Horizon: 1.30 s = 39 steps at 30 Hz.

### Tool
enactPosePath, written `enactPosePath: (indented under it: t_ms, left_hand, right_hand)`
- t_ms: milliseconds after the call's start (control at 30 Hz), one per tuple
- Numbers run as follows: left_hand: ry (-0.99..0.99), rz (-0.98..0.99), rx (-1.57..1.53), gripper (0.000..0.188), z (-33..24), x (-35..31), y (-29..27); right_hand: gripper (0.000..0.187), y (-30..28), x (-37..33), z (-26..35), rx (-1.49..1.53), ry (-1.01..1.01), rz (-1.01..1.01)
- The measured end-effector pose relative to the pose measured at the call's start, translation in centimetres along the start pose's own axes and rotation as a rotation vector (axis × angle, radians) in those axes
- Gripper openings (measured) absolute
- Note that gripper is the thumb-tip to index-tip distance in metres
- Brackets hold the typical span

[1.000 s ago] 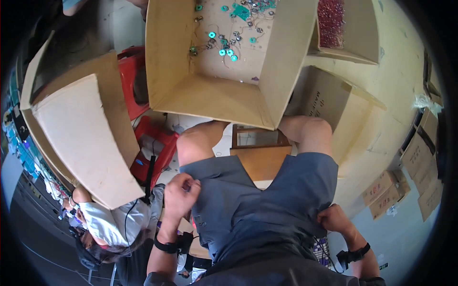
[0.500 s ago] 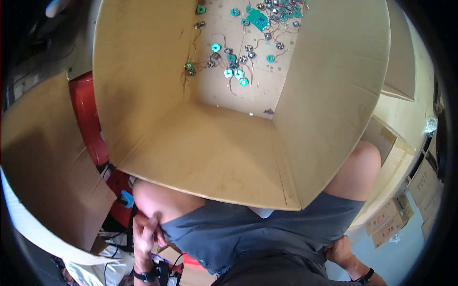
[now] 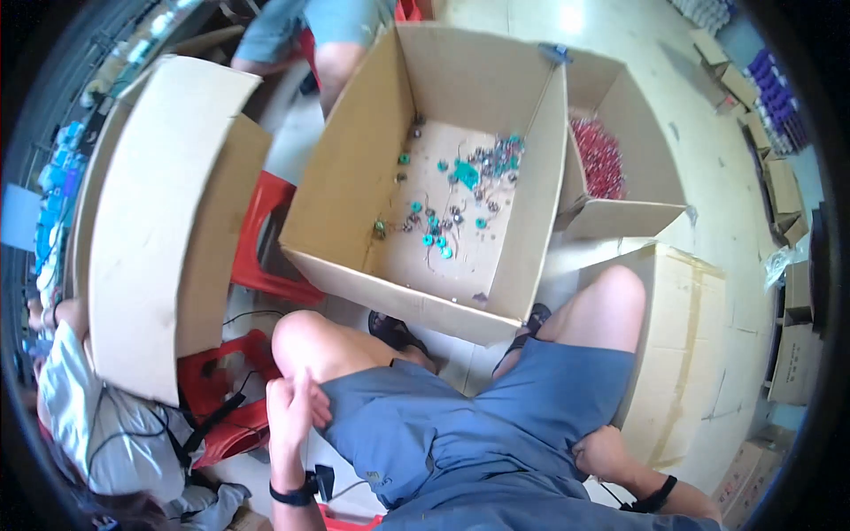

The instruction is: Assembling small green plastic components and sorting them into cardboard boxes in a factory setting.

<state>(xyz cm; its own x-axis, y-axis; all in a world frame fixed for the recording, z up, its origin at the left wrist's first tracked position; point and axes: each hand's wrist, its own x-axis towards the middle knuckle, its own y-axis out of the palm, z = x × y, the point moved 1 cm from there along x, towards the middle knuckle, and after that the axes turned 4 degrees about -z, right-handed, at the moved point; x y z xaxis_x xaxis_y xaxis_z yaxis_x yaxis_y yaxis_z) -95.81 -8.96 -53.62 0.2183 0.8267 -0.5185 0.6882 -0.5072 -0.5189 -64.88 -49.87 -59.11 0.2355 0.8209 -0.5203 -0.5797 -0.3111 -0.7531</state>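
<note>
My left hand (image 3: 297, 409) rests beside my left thigh, fingers loosely bent and apart, holding nothing I can see. At the right side of my shorts (image 3: 496, 416) is my right hand (image 3: 604, 451), its fingers curled against the cloth; anything inside them is hidden. Neither hand touches the big open cardboard box (image 3: 336, 199) in front of my knees. Scattered on its floor are several small round metal motors (image 3: 456, 215) with thin wires, and round green parts (image 3: 440, 242). A larger green piece (image 3: 467, 174) lies near a heap of them.
A second box (image 3: 624, 221) with many small red parts (image 3: 599, 159) adjoins at the right. A closed carton (image 3: 677, 345) stands by my right knee. Red stools (image 3: 266, 239) and a tall box (image 3: 146, 239) are on the left. Another person's legs (image 3: 336, 57) show beyond the box.
The view has pulled back and up, so the large box looks smaller and farther away. The red parts, my feet and the person beyond have come into view. Both hands stay by my thighs.
</note>
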Motion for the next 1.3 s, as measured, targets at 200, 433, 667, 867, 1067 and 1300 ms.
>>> enactPosePath:
  t_ms: [200,433,667,867,1067,1300]
  left_hand:
    - [0.687,-0.176,0.25,0.037,-8.1,-2.1,0.6]
    - [1.096,0.045,0.524,0.038,-15.7,-4.7,2.1]
    - [1.118,0.074,0.788,0.038,-24.3,-1.1,3.3]
    - [0.985,-0.321,0.729,0.041,-26.4,10.9,5.1]
    - [0.512,-0.343,0.558,0.047,-19.2,23.6,6.1]
    - [0.479,-0.536,0.63,0.051,-19.1,28.5,5.8]
  right_hand:
    - [0.016,-3.4,-1.7,2.4,-0.173,0.115,0.336]
    - [0.023,-10.7,-5.1,7.5,-0.115,-0.196,0.381]
    - [0.016,-24.8,0.4,14.7,-0.355,-0.539,0.118]
    - [0.023,-32.1,17.3,14.1,-0.605,-0.293,-0.303]
    - [0.037,-28.2,31.2,7.0,-0.516,0.194,-0.664]
    - [0.059,-22.4,36.6,1.1,-0.039,0.514,-0.897]
